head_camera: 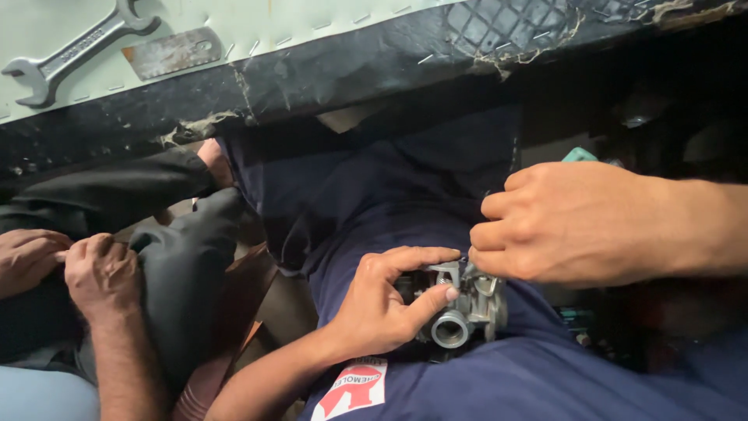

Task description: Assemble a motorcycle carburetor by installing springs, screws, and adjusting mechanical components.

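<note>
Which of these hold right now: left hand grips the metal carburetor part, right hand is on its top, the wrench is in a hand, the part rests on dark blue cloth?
1. The left hand grips the metal carburetor part. True.
2. The right hand hangs well clear of the part. False: its fingers meet the part's top.
3. The wrench is held in a hand. False: it lies on the pale bench top, beside a flat metal plate.
4. The part rests on dark blue cloth. True.

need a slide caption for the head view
Left hand steadies a metal carburetor on a navy-clad lap while the right hand pinches its top.
</note>
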